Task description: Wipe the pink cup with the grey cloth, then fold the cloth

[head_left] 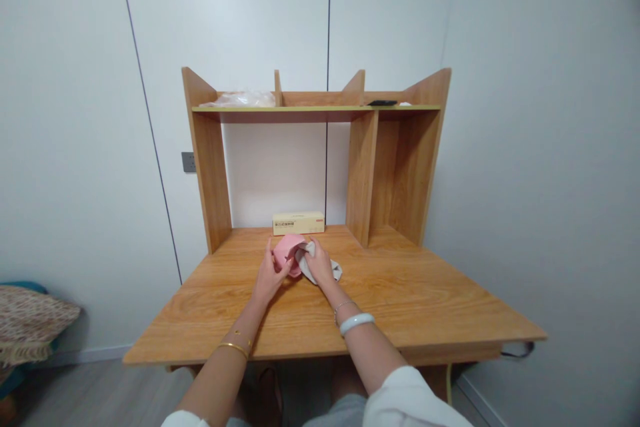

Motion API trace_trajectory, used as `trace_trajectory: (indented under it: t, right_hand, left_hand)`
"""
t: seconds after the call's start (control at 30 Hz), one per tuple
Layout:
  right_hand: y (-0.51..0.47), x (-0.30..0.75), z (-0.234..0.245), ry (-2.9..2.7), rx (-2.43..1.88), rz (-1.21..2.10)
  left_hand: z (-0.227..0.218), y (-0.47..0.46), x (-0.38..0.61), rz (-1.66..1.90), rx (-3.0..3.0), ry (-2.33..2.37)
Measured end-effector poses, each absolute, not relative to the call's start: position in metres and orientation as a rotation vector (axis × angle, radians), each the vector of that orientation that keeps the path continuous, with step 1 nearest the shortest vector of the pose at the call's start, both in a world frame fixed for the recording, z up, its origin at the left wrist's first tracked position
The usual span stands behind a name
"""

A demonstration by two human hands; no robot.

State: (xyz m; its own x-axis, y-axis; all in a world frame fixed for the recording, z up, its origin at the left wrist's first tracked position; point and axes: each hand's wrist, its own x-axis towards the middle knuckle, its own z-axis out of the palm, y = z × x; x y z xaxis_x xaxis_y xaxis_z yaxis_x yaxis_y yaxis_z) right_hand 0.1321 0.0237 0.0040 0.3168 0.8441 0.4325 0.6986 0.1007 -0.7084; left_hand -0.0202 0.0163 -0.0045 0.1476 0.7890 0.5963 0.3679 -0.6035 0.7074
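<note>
A pink cup-like object [287,249] rests on its side on the wooden desk [410,307], near the middle. My left hand [267,277] grips it from the left, fingers curled round its rim. My right hand [320,265] presses a light grey cloth [334,272] against the pink object's opening; the cloth's loose end lies on the desk to the right. Both wrists wear bracelets.
A long yellow box [299,223] lies at the back of the desk, just behind my hands. The desk's hutch has an upper shelf [315,108] bearing a plastic bag [240,99] and a dark flat item [383,103]. A patterned cushion [30,320] sits at far left.
</note>
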Motion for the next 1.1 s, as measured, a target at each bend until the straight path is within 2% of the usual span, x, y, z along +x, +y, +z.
trace_trajectory:
  t: [0.17, 0.37, 0.6, 0.83, 1.1]
  right_hand:
    - [0.027, 0.134, 0.002, -1.375, -1.518, 0.237]
    - [0.025, 0.131, 0.002, -1.45, -1.512, 0.272]
    - [0.017, 0.123, 0.014, -1.413, -1.849, 0.039]
    - [0.016, 0.126, 0.014, -1.467, -1.834, -0.136]
    - [0.024, 0.126, 0.003, -1.551, -1.865, 0.106]
  left_hand:
    - [-0.006, 0.014, -0.016, 1.309, 2.034, 1.023]
    - [-0.009, 0.018, -0.018, 1.461, 2.071, 1.028]
    - [-0.006, 0.019, -0.019, 1.468, 2.009, 1.119]
    - [-0.008, 0.021, -0.019, 1.485, 2.027, 1.093]
    - [-0.011, 0.026, -0.021, 1.503, 2.025, 1.147]
